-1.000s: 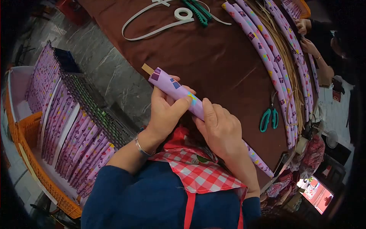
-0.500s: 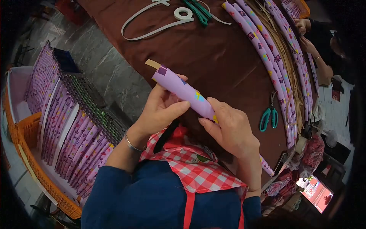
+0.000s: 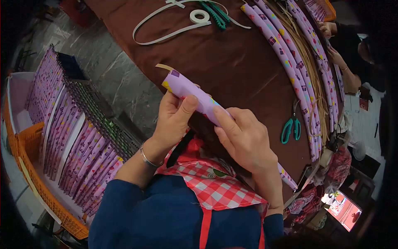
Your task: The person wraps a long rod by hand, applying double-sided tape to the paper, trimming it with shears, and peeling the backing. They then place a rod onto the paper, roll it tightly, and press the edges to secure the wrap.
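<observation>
A purple patterned roll is held slantwise over the brown cloth, a tan strip sticking out of its upper end. My left hand grips the roll near that upper end, thumb on top. Around the lower end my right hand is closed, its thumb and index finger along the paper. What lies under my palms is hidden. Part of another purple piece shows to the right of my right forearm.
Long purple tubes and tan strips lie at the right, beside teal scissors. White tape and a green clip lie at the top. An orange basket of purple pieces stands left. A co-worker's hands show upper right.
Both hands have shifted their grip on the roll. My left thumb has moved up and left, and my right fingers now reach further up the roll, which has tilted slightly.
</observation>
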{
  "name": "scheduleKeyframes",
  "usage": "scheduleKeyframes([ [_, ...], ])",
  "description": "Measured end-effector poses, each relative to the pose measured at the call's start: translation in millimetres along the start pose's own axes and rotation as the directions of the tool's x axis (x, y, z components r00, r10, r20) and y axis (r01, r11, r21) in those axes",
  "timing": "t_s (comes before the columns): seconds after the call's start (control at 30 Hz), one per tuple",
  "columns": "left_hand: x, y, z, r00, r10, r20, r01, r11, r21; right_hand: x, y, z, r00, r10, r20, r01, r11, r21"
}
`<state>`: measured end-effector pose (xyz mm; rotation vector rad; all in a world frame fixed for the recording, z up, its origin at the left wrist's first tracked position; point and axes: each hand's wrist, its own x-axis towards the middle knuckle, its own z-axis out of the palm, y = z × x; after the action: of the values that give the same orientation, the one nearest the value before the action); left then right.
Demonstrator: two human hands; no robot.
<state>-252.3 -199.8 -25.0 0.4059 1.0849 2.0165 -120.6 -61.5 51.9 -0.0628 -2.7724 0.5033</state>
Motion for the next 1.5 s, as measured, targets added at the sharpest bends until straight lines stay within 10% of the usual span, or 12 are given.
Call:
scheduleKeyframes([
  [0.53, 6, 11, -10, 0.991, -0.132, -0.035, 0.135, 0.987, 0.088, -20, 1, 9, 0.966, 0.227, 0.126, -0.215, 0.971, -0.102],
  [0.67, 4, 56, -16, 0.940, -0.338, -0.042, 0.272, 0.670, 0.690, -27, 4, 12, 0.957, 0.265, 0.117, -0.247, 0.957, -0.150],
  [0.7, 4, 60, -20, 0.986, 0.014, 0.168, -0.157, 0.441, 0.883, -29, 3, 12, 0.951, 0.284, 0.122, -0.267, 0.954, -0.135],
  [0.73, 5, 64, -18, 0.841, 0.270, 0.469, -0.497, 0.042, 0.867, -30, 3, 13, 0.947, 0.300, 0.116, -0.285, 0.949, -0.133],
  [0.83, 24, 69, 9, 0.700, 0.131, 0.702, -0.673, -0.209, 0.709, -30, 3, 13, 0.954, 0.281, 0.104, -0.268, 0.955, -0.123],
  [1.03, 63, 35, -12, 0.476, -0.044, 0.878, -0.871, -0.161, 0.464, -39, 7, 25, 0.945, 0.322, 0.056, -0.318, 0.946, -0.071],
  [1.5, 62, 32, -12, 0.510, 0.007, 0.860, -0.852, -0.131, 0.507, -104, 10, 5, 0.927, 0.373, -0.028, -0.374, 0.920, -0.116],
])
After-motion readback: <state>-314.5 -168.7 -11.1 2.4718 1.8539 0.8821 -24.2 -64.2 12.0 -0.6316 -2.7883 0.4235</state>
